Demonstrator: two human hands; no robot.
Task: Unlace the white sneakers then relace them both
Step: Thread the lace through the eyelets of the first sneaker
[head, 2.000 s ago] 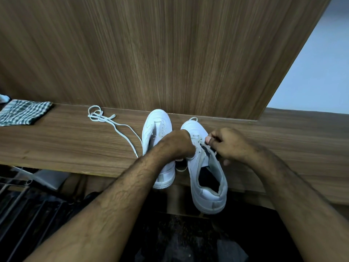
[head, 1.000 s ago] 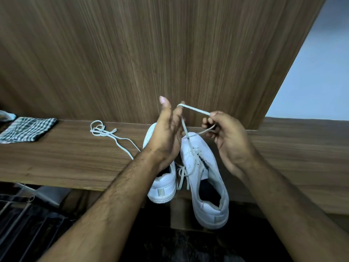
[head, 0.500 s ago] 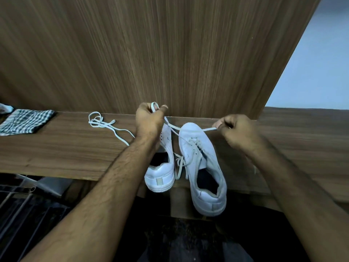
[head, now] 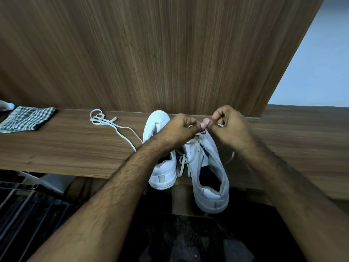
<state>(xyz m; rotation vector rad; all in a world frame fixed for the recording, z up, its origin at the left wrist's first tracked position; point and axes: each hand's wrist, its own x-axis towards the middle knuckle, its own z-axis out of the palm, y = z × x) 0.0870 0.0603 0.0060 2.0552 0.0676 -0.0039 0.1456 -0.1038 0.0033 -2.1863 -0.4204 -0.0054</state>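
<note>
Right-hand sneaker [head: 207, 167]: it lies on the wooden shelf [head: 66, 148], toe toward the back panel, heel overhanging the front edge. Its lace [head: 182, 164] is partly threaded; loose lengths hang in the gap between the two shoes, and a further end shows on the shelf just right of the shoe.

My left hand [head: 177, 131] is over the front of this sneaker, fingers curled, thumb tip forward, pinching the lace at the upper eyelets. My right hand [head: 228, 125] is directly beside it, fingers likewise curled and pinching a bit of lace. The two hands nearly touch at the thumbs. The exact eyelet being worked is hidden under my fingers.

Left-hand sneaker [head: 160, 167]: it stands just beside the first, parallel to it, heel also past the shelf edge. My left forearm covers its middle, so I cannot tell its lacing state.

A loose white lace [head: 111, 125] lies on the shelf to the left, coiled at its far end and trailing toward the left sneaker.

A checked cloth [head: 26, 119] lies at the far left of the shelf, well apart from the shoes. A wood-grain panel [head: 170, 53] rises behind the shelf.
</note>
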